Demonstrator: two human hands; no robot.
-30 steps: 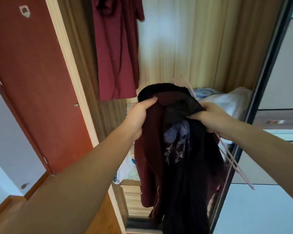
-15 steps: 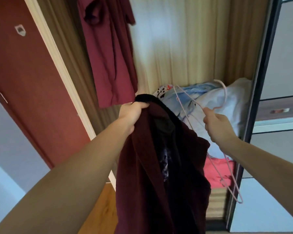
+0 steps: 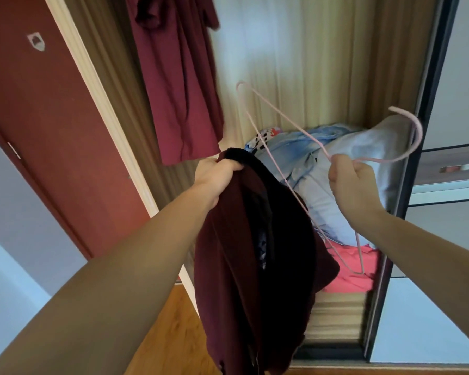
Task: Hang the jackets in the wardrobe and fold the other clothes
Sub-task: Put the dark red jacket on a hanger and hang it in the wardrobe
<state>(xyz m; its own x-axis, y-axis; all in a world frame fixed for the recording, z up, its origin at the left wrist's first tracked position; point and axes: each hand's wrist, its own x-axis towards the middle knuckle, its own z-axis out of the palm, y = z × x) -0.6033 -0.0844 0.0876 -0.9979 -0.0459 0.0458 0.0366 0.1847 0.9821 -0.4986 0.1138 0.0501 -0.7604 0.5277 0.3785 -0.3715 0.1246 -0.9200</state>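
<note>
The left hand (image 3: 214,174) grips the collar end of a dark maroon fabric jacket (image 3: 244,266), fingers curled tight round the cloth, so it hangs in front of the open wooden wardrobe (image 3: 309,63). The right hand (image 3: 352,185) holds a thin pink wire hanger (image 3: 279,163) at its neck, fingers closed round it, hook pointing right. Behind hang a maroon garment (image 3: 179,90) and lie pale blue clothes (image 3: 317,158) and red cloth (image 3: 349,269)

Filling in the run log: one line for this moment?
left hand: grips maroon jacket | right hand: holds pink hanger | jacket off hanger | wardrobe open
</note>
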